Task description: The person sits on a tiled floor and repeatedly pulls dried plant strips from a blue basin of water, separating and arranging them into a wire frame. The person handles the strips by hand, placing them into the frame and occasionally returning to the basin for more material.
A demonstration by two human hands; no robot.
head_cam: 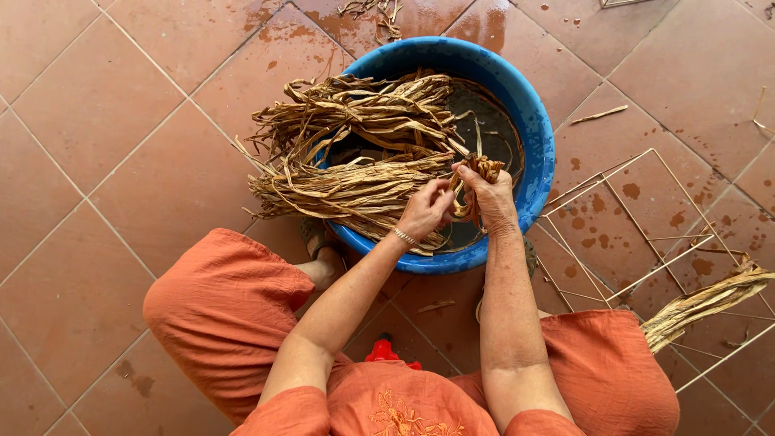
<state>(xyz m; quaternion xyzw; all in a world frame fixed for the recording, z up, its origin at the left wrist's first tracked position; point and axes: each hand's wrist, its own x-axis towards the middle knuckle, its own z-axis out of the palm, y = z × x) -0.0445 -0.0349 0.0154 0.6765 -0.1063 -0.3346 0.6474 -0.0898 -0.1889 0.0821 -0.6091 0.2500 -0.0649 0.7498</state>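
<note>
Hands: left hand (424, 211) and right hand (491, 192) both clamped on one wet strand (476, 173) over blue basin (533, 121); leaf bundles (355, 153) across basin mostly unworked.

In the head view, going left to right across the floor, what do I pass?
Bare terracotta tiles → loose ends of the dried leaf bundles → left hand → right hand gripping a twisted strand → blue basin's right rim → thin wire frame → separate leaf bundle.
</note>
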